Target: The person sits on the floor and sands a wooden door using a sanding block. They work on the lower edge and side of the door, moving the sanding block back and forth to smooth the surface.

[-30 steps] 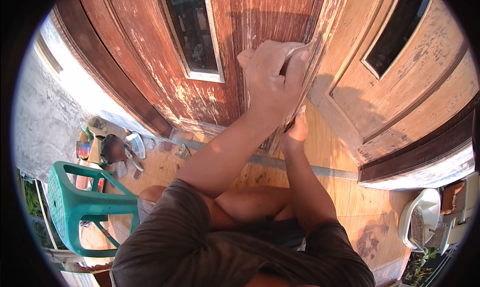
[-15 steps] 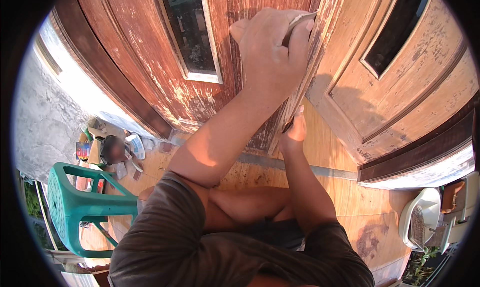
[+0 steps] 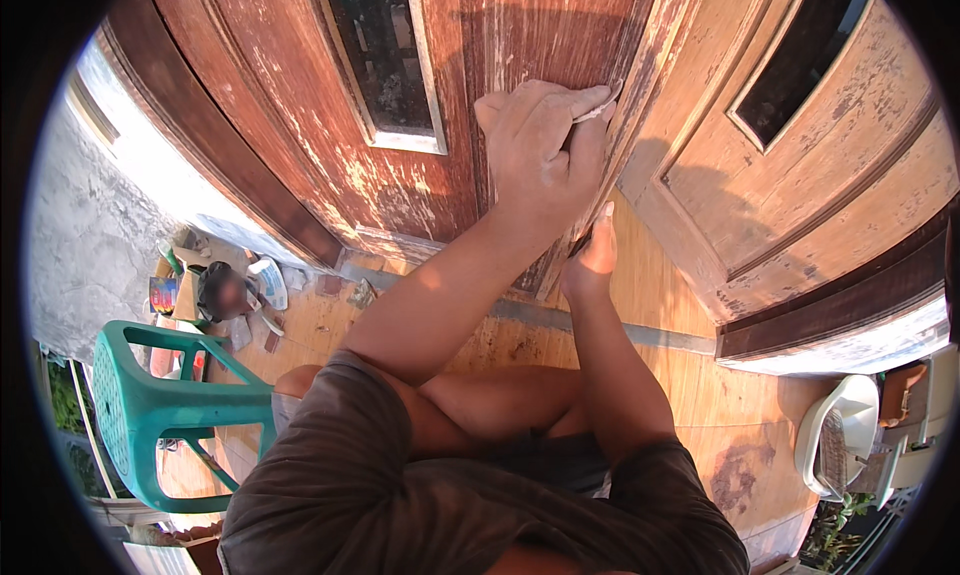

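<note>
My left hand (image 3: 548,153) reaches across to a worn reddish-brown wooden door (image 3: 545,35). Pinched between its thumb and fingers is a small folded piece of sandpaper (image 3: 597,111), pressed along the moulding by the door's right edge. Much of the sheet is hidden by the fingers. Lower down, my right hand (image 3: 590,265) grips that same door's edge, one digit pointing up along it and the other fingers mostly out of sight. The door's varnish is scratched and patchy, with pale wood showing through.
A second, paler door leaf (image 3: 800,185) stands at the right. On the left are a green plastic stool (image 3: 115,405) and a pile of odds and ends with a tin (image 3: 163,295) near the wall. A white basin (image 3: 855,410) sits at the right, on tan floor tiles (image 3: 700,415).
My left hand has slid down the door's edge with the sandpaper, nearer to my right hand. The right hand stays at the lower edge.
</note>
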Demonstrator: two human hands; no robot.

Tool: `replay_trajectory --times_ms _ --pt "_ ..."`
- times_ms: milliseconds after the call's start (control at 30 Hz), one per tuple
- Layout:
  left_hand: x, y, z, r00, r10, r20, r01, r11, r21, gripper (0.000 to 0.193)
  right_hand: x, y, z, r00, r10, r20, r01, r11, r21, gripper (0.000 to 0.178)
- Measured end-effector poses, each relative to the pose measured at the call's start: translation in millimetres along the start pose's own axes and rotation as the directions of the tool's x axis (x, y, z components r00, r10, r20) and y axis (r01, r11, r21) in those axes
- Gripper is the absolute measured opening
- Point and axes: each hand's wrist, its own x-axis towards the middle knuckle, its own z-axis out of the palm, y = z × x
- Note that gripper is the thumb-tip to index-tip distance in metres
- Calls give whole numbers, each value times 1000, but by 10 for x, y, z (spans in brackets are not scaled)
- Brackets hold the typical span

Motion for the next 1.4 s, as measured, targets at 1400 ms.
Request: replay_trajectory --times_ms 1400 --pt "-1042 -109 -259 966 -177 191 191 980 -57 16 -13 -8 -26 989 -93 112 84 993 78 56"
